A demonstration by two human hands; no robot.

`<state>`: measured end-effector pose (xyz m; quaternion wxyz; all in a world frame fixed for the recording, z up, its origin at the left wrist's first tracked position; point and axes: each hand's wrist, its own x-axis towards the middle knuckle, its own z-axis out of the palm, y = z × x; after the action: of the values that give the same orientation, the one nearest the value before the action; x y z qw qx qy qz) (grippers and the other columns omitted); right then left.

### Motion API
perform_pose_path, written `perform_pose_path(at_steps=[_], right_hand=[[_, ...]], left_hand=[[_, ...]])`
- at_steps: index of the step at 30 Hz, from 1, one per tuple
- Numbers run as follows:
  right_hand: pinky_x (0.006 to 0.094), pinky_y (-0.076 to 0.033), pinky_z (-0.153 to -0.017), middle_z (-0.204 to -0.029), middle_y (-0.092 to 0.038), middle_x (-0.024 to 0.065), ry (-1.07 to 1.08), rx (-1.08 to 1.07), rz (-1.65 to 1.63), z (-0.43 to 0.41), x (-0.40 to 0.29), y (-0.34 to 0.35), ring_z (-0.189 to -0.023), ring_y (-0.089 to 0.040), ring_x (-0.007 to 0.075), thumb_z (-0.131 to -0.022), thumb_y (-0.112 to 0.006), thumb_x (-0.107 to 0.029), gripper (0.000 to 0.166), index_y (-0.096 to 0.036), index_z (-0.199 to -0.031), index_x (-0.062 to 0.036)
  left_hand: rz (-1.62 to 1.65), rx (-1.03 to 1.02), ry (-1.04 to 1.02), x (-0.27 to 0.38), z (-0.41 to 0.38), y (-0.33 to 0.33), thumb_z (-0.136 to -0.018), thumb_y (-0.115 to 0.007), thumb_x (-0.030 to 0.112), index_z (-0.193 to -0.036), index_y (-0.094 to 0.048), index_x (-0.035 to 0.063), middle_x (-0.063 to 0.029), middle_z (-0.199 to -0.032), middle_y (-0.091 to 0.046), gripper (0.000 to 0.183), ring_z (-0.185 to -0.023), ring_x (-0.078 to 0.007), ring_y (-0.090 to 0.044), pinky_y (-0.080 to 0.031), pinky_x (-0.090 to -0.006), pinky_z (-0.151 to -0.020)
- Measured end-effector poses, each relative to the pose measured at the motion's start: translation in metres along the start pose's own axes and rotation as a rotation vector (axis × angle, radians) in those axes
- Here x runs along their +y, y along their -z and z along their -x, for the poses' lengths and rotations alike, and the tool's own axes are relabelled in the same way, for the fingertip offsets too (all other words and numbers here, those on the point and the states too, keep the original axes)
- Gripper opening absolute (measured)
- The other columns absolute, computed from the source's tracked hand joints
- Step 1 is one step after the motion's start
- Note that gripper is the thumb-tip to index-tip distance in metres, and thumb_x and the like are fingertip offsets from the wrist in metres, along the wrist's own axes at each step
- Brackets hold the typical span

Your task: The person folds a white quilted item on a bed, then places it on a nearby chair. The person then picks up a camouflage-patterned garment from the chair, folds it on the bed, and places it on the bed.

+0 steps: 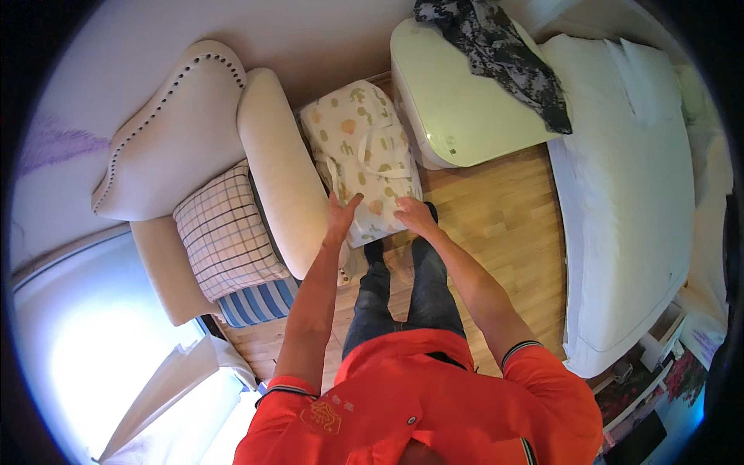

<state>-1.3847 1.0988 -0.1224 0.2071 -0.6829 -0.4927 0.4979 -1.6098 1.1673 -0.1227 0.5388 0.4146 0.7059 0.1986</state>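
Observation:
A white fabric storage bag with a cactus print lies between the armchair and a pale cabinet. Pale straps run loosely over its upper side. At the bag's near left edge, my left hand grips the fabric with the thumb on top. Opposite it, my right hand holds the near right corner, its fingers partly hidden. The bag's near end is above my feet; whether its far end rests on the floor I cannot tell.
On the left stands a cream armchair with a checked cushion and a blue striped cushion. A glossy pale cabinet carries a dark patterned cloth. A white-covered bed borders the wood floor on the right.

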Motion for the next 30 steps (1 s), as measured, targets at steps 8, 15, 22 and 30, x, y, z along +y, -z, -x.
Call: perform_pose_path(at_steps=[8,15,22,30], right_hand=[[0.0365,-0.039,-0.102,-0.14,-0.041,0.0263,-0.181,-0.191,-0.328,-0.129,-0.046,-0.013,-0.126,-0.046,0.0336,-0.08,-0.069,-0.044,0.092,-0.022,-0.145,0.0026],[0.0291,-0.043,-0.061,-0.08,-0.06,0.0056,-0.11,-0.411,-0.747,-0.149,-0.093,0.02,-0.069,-0.053,0.0109,-0.083,-0.067,-0.038,0.04,-0.057,-0.097,-0.0024],[0.0284,-0.038,-0.055,-0.072,-0.055,0.0035,-0.129,-0.109,-0.726,-0.161,-0.128,0.108,-0.062,-0.047,0.0106,-0.077,-0.07,-0.036,0.033,-0.057,-0.082,-0.0051],[0.0427,-0.049,-0.082,-0.103,-0.061,0.0232,0.061,0.189,-0.013,-0.12,0.016,0.065,-0.094,-0.061,0.0342,-0.076,-0.064,-0.021,0.046,-0.055,-0.113,0.0034]], left_hand=[[0.178,0.146,0.134,0.0,-0.065,0.0,-0.074,-0.074,0.039,-0.141,-0.03,-0.0058,-0.0158,-0.112,-0.059,0.091,-0.086,-0.0221,-0.058,-0.048,-0.0331,-0.076],[0.36,-0.037,0.378,0.038,-0.065,-0.002,-0.081,-0.069,0.038,-0.095,-0.058,0.0089,-0.0028,-0.077,-0.055,0.034,-0.069,-0.0144,-0.052,-0.045,-0.0319,-0.058],[0.536,0.268,0.326,0.111,-0.062,0.025,-0.082,-0.066,0.036,-0.09,-0.059,0.0105,-0.0015,-0.069,-0.051,0.028,-0.063,-0.0133,-0.05,-0.045,-0.0295,-0.056],[-0.014,-0.057,-0.012,-0.023,-0.035,0.016,-0.074,-0.073,0.031,-0.098,-0.063,0.0086,-0.0082,-0.081,-0.06,0.034,-0.082,-0.025,-0.059,-0.048,-0.0374,-0.071]])
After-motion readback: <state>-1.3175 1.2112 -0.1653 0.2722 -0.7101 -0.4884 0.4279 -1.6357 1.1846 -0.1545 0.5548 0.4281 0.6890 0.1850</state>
